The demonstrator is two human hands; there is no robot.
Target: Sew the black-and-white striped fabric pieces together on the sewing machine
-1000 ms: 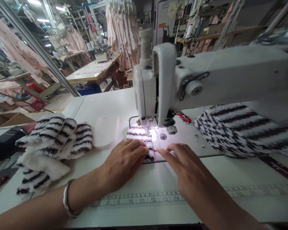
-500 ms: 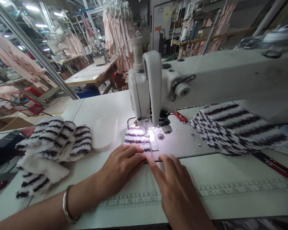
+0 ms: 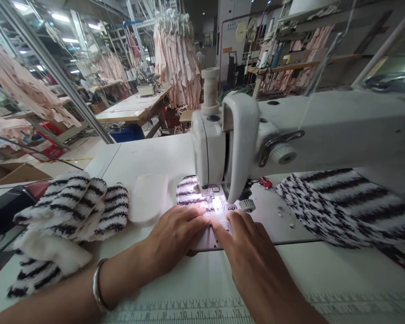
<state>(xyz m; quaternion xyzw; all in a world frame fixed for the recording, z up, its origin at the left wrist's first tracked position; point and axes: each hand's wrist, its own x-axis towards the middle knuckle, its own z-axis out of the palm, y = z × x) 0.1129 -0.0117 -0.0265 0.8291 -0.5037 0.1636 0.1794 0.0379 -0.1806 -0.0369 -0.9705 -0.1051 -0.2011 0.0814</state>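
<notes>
A small piece of black-and-white striped fleecy fabric (image 3: pixel 187 191) lies under the lit needle area of a white sewing machine (image 3: pixel 209 153). My left hand (image 3: pixel 175 231) is on its near part, fingers drawn together and holding the fabric down against the machine bed. At the fabric's near right corner, the thumb of my right hand (image 3: pixel 248 243) touches close to the left fingertips. Its other fingers are bent and apart from the thumb, resting on the metal plate beside the presser foot. The fabric's near edge is partly hidden under my fingers.
Striped fabric pieces (image 3: pixel 70 202) are heaped at left, beside a pale rounded template (image 3: pixel 150 198). A stack of striped pieces (image 3: pixel 344 202) lies under the machine arm at right, near red-handled snips (image 3: pixel 265 182). A printed ruler scale (image 3: pixel 185 311) runs along the front.
The view has shifted, so the machine sits lower and further right. The striped fabric has moved further under the machine head, both hands staying with it.
</notes>
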